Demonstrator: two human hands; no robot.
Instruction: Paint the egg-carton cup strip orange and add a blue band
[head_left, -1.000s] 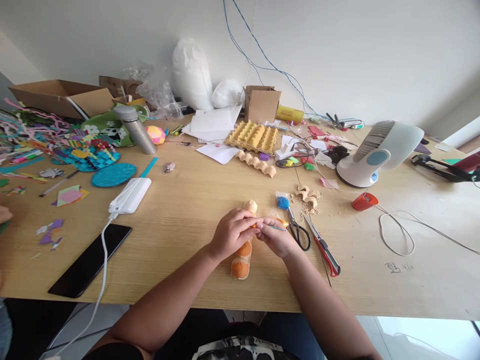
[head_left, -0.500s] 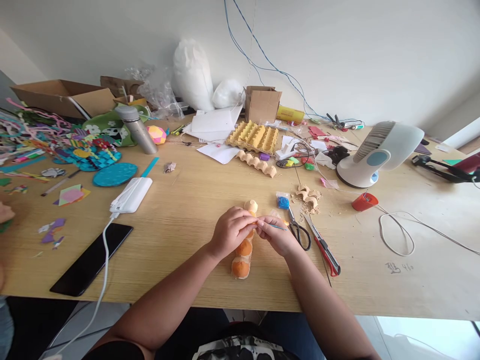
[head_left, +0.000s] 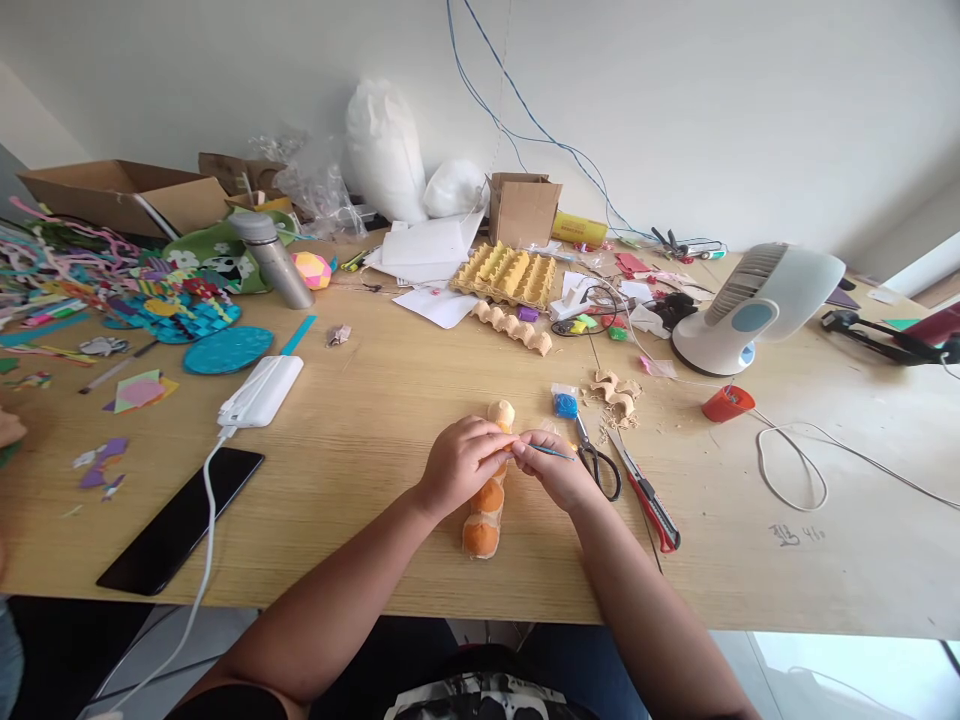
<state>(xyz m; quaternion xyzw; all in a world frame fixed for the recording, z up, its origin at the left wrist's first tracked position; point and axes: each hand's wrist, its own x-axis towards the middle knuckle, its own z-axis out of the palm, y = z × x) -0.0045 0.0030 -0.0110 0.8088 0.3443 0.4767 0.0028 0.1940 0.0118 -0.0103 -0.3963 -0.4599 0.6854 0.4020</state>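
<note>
Pinching a blue tool (head_left: 553, 453), right hand (head_left: 551, 474) meets curled left hand (head_left: 460, 462).

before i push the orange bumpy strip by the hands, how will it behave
The strip is probably light and fairly stiff, resembling the moulded piece beside the yellow tray. Lying domes up, it would likely slide rather than roll.

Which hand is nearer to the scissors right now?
Right. The right hand is just left of the scissors, holding a blue stick; the left hand is farther left, partly over the orange strip.
</note>
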